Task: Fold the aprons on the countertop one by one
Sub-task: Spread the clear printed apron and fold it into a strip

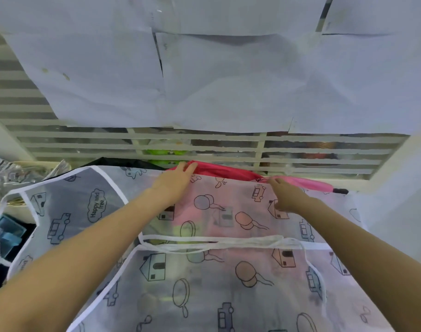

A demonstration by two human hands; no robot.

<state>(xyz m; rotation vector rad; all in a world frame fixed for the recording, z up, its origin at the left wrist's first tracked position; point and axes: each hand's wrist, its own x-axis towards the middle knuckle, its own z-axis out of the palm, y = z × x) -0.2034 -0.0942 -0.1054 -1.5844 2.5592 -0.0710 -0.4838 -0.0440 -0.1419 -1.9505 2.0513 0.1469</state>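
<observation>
A translucent white apron (204, 279) printed with houses, cars and pans lies spread over the countertop, its white-trimmed edges and ties (219, 243) crossing the middle. A pink apron (228, 170) lies bunched along the far edge, partly under the translucent one. My left hand (174, 183) reaches to the far edge, its fingers gripping the translucent fabric where it meets the pink cloth. My right hand (284, 196) pinches the same far edge further right, near the pink fabric.
A slatted white window grille (204, 144) runs behind the counter, with white paper sheets (204, 68) taped above. Crumpled plastic packaging (15, 176) and blue items (6, 236) sit at the left. A dark handle end (341, 190) pokes out at the far right.
</observation>
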